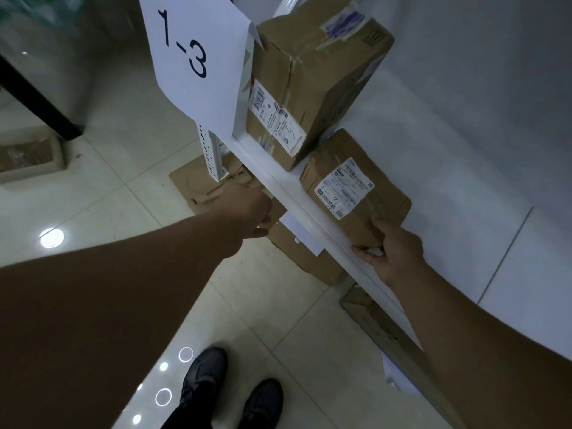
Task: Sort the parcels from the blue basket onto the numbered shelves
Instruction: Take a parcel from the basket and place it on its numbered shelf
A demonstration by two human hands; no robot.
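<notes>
While on shelf (297, 201), small box (353, 187): under right hand (393, 252)
Right hand: curled round small box end
Left hand (247, 209): by shelf, grip hidden

The left hand's (250, 212) fingers curl out of sight under the shelf's (278, 178) front edge; whether they hold anything cannot be told. The shelf hides most of the boxes (288, 255) below. The small parcel's (356, 193) label print is too small to read; the right hand (394, 252) covers its near corner. The top edge cuts the large parcel (309, 72) and the 1-3 sign (198, 51).
</notes>
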